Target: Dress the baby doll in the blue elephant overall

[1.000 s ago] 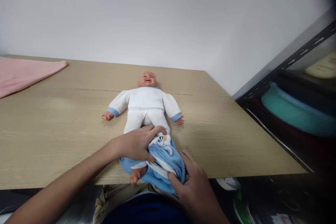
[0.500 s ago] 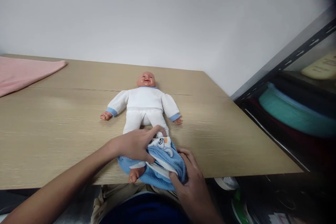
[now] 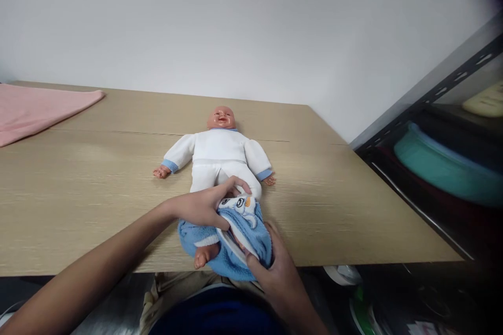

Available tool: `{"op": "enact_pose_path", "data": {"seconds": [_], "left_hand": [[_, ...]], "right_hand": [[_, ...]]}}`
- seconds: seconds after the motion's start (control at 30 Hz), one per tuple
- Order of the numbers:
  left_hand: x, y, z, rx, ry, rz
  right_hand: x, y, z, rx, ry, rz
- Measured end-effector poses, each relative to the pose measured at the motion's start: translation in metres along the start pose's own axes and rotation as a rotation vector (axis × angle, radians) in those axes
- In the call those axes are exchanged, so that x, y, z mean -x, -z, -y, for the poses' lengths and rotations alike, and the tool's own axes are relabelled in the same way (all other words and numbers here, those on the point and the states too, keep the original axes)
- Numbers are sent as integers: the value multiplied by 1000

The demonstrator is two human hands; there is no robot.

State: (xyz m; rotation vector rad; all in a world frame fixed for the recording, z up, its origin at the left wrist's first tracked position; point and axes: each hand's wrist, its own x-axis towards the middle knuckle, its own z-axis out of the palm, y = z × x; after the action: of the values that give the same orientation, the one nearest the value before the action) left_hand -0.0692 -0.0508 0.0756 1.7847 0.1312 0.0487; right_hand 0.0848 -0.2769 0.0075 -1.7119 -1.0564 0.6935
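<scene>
1. Your right hand sits at the lower centre of the frame, at the near edge of the table. Its grip is clamped on the lower right fold of the blue garment, with the fingers curled into the cloth.
2. Your left hand lies just above and to the left. Its thumb and fingers are pinched together on the garment's upper rim, beside the stitched animal face.
3. The blue garment is bunched between your two hands, around the doll's lower legs. One bare foot pokes out at its lower left, at the table edge.
4. The doll lies face up. Its long axis runs from the lower centre straight up to the frame's centre, with the head farthest from you. From both grips the trunk lies directly up-frame. Your left hand is nearer the waist, and your right hand is nearer the feet.
5. A pink cloth lies at the upper left, well apart from the doll.
6. A dark shelf runs along the right edge and holds a teal item.
</scene>
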Motion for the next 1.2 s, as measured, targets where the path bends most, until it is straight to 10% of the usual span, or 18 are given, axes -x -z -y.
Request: {"op": "enact_pose_path", "data": {"seconds": [0.63, 1.2], "left_hand": [[-1, 5, 1, -69, -4, -114], [3, 21, 0, -91, 35, -35]], "right_hand": [[-24, -14, -5, -377, 110, -194], [-93, 55, 9, -326, -64, 501]]}}
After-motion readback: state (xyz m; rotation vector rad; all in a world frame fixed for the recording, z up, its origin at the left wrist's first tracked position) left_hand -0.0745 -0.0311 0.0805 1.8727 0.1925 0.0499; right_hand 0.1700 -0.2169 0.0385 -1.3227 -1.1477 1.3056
